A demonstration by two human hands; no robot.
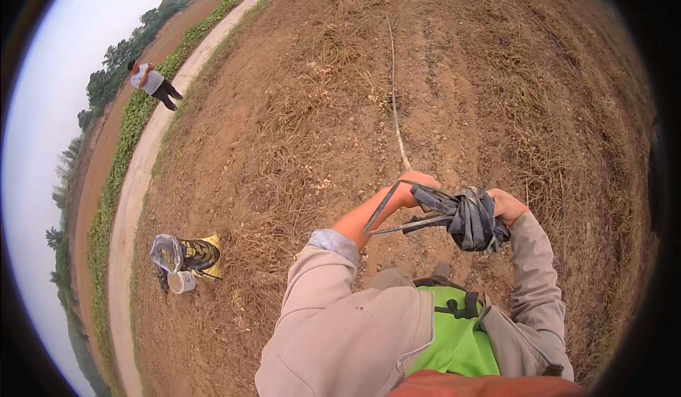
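the step in hand looks like winding a long, thin strip [394, 85] into a dark plastic bundle [474, 223]. the bundle is held up in front of the body, clear of the soil [443, 106], with the right hand [506, 205] closed on its far right side, though most of those fingers are hidden. the left hand [420, 182] is curled shut where the strip comes in off the field, its fingertips out of sight; loose dark loops span the gap between this hand and the bundle. the next move seems to call for a firm right grip while the left draws in slack and lays another turn, without snagging the loops.
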